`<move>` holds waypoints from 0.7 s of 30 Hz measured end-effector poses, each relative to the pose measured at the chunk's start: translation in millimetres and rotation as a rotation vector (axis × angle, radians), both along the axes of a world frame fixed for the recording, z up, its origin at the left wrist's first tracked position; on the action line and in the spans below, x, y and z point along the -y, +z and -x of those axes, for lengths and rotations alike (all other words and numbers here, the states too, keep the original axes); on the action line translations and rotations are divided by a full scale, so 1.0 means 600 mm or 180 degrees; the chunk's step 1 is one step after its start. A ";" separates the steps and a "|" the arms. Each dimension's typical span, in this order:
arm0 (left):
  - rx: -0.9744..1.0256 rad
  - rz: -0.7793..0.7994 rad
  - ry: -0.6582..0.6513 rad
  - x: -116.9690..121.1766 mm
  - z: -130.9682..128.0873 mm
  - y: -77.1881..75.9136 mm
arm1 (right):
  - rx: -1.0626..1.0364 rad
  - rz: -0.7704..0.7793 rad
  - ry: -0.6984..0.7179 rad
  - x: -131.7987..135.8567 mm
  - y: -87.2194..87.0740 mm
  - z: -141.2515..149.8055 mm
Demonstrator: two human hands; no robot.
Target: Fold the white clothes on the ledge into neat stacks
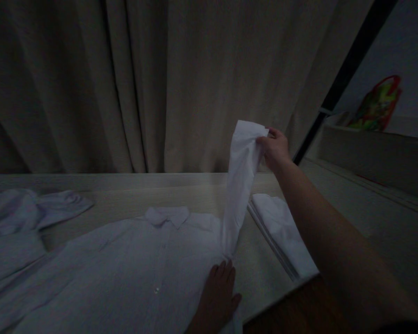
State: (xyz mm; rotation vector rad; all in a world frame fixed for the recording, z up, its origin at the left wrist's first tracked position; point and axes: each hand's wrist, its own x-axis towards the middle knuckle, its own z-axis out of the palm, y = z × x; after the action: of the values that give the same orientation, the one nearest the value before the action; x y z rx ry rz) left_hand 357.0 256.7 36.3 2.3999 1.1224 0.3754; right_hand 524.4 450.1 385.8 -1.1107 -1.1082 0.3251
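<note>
A white button-up shirt (132, 260) lies spread on the table, its collar toward the curtain. My right hand (274, 147) pinches the cuff end of one shirt sleeve (242, 181) and holds it raised above the table. The sleeve hangs from the cuff down to the shirt's right side. My left hand (221, 290) rests flat on the shirt near that side, just below where the sleeve meets the body, fingers stretched out. The shirt's other sleeve extends to the lower left.
Folded white clothes (285, 232) lie stacked right of the shirt. A rumpled pale garment (17, 232) is at the far left. Behind the table (132, 197) hangs a beige curtain (202, 83). A red and green bag (378, 104) stands on a ledge at upper right.
</note>
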 end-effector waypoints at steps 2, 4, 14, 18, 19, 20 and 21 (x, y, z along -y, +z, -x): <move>0.0059 -0.0011 -0.0015 -0.001 0.001 -0.003 | 0.0003 -0.0026 0.0339 0.000 0.004 0.010; 0.0075 -0.0010 -0.0009 0.001 0.001 -0.001 | -0.0008 -0.0072 0.0483 0.006 0.010 0.020; -0.0041 -0.0213 -0.0007 0.003 -0.005 0.004 | 0.0390 -0.0255 0.0823 0.074 0.033 0.104; -0.0023 -0.0383 0.0111 0.003 -0.013 0.005 | 0.1009 -0.0231 0.1362 0.160 0.018 0.189; -0.0016 -0.0426 0.0136 0.003 -0.015 0.004 | 0.1189 -0.0191 0.1511 0.190 0.007 0.217; -0.0005 -0.0474 0.0153 0.003 -0.017 0.002 | 0.1382 -0.0096 0.1674 0.220 -0.008 0.245; 0.0004 -0.0524 0.0166 0.003 -0.019 -0.001 | 0.1539 0.0058 0.1767 0.249 -0.026 0.271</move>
State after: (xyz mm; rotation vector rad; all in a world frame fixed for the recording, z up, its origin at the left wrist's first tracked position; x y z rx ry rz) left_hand 368.2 255.0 35.8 2.5147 1.1975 0.5045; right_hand 361.9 300.9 370.1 -0.9004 -1.8519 0.5142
